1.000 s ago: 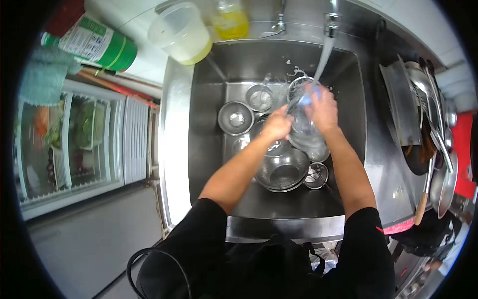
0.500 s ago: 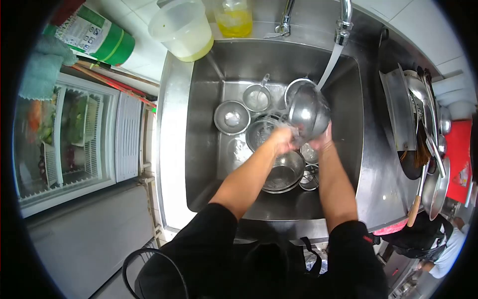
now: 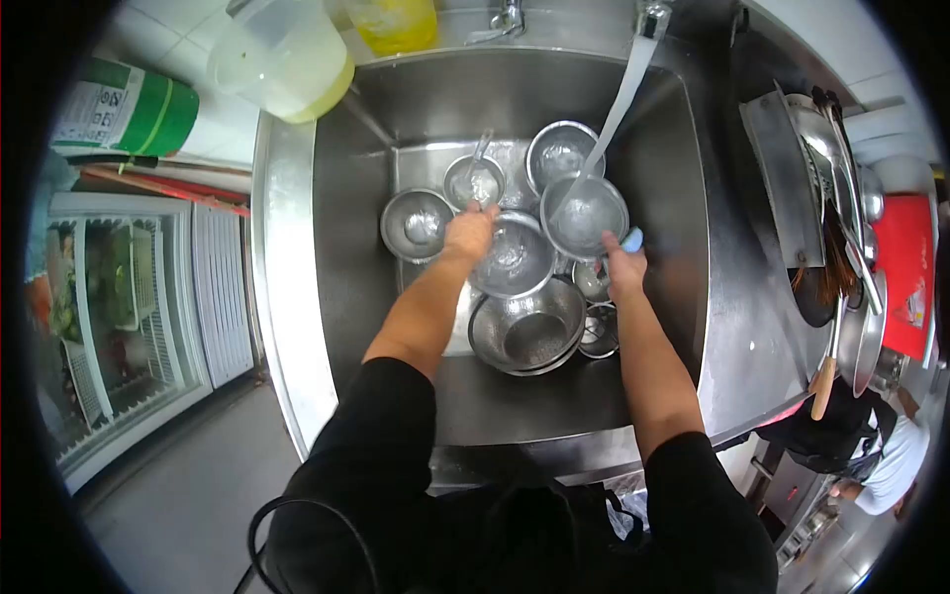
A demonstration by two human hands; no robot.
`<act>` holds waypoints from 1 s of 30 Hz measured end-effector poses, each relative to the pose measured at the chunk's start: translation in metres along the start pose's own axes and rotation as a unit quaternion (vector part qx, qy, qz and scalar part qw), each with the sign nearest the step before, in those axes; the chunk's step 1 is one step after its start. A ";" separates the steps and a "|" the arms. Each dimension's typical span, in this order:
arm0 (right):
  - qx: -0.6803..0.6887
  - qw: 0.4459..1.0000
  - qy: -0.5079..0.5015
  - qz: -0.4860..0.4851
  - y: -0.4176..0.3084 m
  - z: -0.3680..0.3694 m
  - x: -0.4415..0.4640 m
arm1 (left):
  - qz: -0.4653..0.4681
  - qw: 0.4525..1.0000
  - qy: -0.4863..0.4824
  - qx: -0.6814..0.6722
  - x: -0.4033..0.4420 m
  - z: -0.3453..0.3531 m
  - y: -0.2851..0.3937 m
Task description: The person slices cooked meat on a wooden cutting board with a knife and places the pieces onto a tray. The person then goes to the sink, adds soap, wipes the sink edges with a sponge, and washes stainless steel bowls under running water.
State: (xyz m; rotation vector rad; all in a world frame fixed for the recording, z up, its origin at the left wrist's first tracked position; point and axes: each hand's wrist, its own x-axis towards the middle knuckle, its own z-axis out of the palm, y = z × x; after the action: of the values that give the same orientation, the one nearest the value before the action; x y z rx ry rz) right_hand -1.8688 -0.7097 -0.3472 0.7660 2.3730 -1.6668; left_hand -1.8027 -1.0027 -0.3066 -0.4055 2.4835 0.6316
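Observation:
In my right hand (image 3: 624, 262) is the rim of a metal bowl (image 3: 584, 216), held under the running water (image 3: 618, 104); a bit of light blue shows at that hand. My left hand (image 3: 471, 233) is closed at the upper left rim of another metal bowl (image 3: 512, 255), near the small strainer or cup with a handle (image 3: 474, 185); what its fingers pinch is partly hidden. More metal bowls lie in the sink (image 3: 346, 267): one at the left (image 3: 417, 226), one at the back (image 3: 562, 156) and a nested stack in front (image 3: 529, 332).
The faucet (image 3: 651, 20) stands at the back. A cloudy plastic tub (image 3: 287, 64) and a yellow container (image 3: 396, 22) are at the back left. Ladles, pans and a wooden-handled tool (image 3: 822, 389) lie on the right. Another person (image 3: 891, 460) is at the lower right.
My hands have moved apart. The bowl that was tipped in them is now upright in my right hand under the stream, and my left hand has moved left to another bowl.

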 end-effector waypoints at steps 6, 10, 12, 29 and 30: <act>-0.255 0.964 -0.061 0.038 -0.024 0.024 -0.025 | -0.114 0.979 -0.138 0.095 -0.021 0.045 -0.082; -0.353 0.933 -0.066 -0.015 -0.029 0.051 -0.038 | -0.064 0.991 -0.087 0.083 -0.071 -0.009 -0.053; -0.323 0.944 -0.063 -0.014 -0.050 0.059 -0.050 | -0.036 0.994 -0.061 0.086 -0.087 -0.035 -0.036; -0.557 0.681 -0.212 -0.426 -0.131 0.022 -0.062 | -0.044 0.816 0.017 -0.575 -0.090 -0.049 0.092; -0.529 0.720 -0.115 -0.434 -0.121 0.035 -0.056 | -0.036 0.804 0.007 -0.594 -0.089 -0.037 0.095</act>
State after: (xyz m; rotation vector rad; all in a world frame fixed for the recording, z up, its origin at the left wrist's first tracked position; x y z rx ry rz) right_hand -1.8846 -0.7908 -0.2368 -0.7988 2.9602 -0.1295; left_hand -1.7856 -0.9281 -0.1950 -0.9192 1.7391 2.1058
